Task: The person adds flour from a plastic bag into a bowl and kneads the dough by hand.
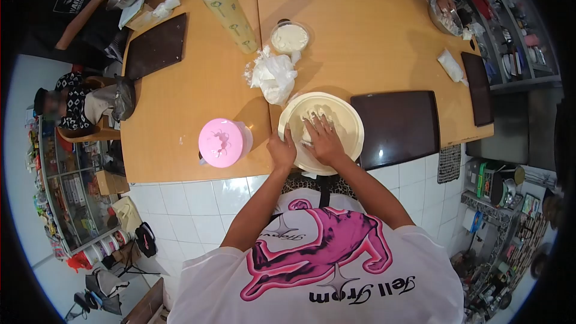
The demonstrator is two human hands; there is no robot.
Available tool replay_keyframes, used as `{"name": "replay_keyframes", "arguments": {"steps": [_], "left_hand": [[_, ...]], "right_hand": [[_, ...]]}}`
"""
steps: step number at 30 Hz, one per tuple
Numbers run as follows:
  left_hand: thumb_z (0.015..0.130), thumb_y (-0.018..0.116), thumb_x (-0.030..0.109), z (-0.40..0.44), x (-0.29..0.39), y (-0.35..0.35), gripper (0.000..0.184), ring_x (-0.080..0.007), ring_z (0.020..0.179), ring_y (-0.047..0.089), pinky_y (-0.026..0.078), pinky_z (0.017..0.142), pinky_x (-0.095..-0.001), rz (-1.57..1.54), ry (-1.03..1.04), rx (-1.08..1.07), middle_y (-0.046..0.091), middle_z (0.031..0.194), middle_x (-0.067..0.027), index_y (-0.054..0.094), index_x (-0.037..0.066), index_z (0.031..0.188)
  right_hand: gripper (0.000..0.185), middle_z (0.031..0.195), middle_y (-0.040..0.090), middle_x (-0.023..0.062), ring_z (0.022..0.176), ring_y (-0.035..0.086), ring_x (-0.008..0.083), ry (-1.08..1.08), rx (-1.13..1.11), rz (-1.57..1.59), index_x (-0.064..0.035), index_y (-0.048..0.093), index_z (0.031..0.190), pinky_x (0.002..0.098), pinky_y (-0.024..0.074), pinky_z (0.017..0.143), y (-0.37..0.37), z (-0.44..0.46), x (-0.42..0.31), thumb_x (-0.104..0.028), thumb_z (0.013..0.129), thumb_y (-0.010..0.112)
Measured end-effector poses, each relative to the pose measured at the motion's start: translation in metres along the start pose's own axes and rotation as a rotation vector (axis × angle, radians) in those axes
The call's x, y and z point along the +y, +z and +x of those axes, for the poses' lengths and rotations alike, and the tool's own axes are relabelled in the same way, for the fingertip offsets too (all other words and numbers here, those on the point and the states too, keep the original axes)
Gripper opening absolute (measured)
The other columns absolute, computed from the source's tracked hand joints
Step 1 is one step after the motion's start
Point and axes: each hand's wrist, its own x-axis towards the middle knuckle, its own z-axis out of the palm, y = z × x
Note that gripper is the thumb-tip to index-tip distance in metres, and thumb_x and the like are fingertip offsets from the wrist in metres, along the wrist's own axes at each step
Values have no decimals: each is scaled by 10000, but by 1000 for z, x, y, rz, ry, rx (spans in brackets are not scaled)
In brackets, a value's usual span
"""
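The left arm (255, 210) and right arm (373, 194) are stretched forward, angled inward. The left hand (282, 151) is partly hidden at the fingers; the right hand (324, 142) is turned palm down, fingers spread.

Bright indoor light is falling across the desk (354, 42), with soft shadows spreading beside the pink jug (223, 143) and inside the bowl (356, 127). Glare is bouncing off the white tiles (233, 188) below. Black is swallowing the corners, the wide lens is bending the shelves (66, 192), and outer details are going soft while the middle is looking crisper.
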Motion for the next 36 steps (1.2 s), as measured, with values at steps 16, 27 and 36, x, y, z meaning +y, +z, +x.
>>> {"name": "replay_keyframes", "arguments": {"steps": [16, 27, 36], "left_hand": [[929, 570, 167, 11, -8, 5, 253, -413, 774, 652, 486, 678, -461, -39, -4, 11, 648, 821, -271, 635, -72, 979], [923, 577, 195, 14, -10, 1, 278, -423, 777, 651, 489, 682, -468, -14, -25, -43, 649, 817, -274, 651, -72, 940], [928, 560, 170, 15, -12, 2, 241, -436, 757, 643, 491, 667, -469, -7, 42, -40, 646, 804, -270, 642, -55, 953]], "right_hand": [[764, 1519, 265, 197, 1423, 190, 385, 118, -94, -4, -83, 234, 1492, 532, 126, 1151, -12, 17, -20, -327, 868, 602], [637, 1432, 424, 164, 1363, 347, 330, -82, 47, 74, -133, 394, 1424, 527, 221, 1126, -40, -10, 6, -322, 858, 618], [765, 1514, 322, 66, 1435, 194, 301, -129, -226, -251, -218, 252, 1491, 564, 131, 1149, -18, 3, -5, -525, 865, 566]]}}
